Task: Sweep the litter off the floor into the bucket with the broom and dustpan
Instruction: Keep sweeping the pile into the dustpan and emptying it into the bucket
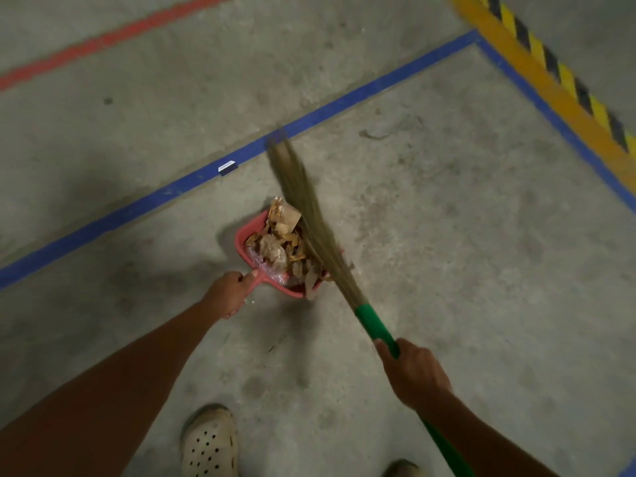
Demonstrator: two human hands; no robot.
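A pink dustpan (242,243) sits on the concrete floor in the middle of the view, heaped with brown paper scraps and dry leaves (282,241). My left hand (228,291) grips its short handle from the near left. My right hand (414,371) grips the green handle of a grass broom (303,201). The broom's straw head lies across the right side of the dustpan, over the litter, with its tip blurred near the blue line. No bucket is in view.
Blue tape (144,204) runs diagonally behind the dustpan, with a small white label (227,165) on it. A red line (113,37) lies farther back. Yellow-black hazard striping (550,63) runs at the right. My pale clog (210,442) stands at the bottom.
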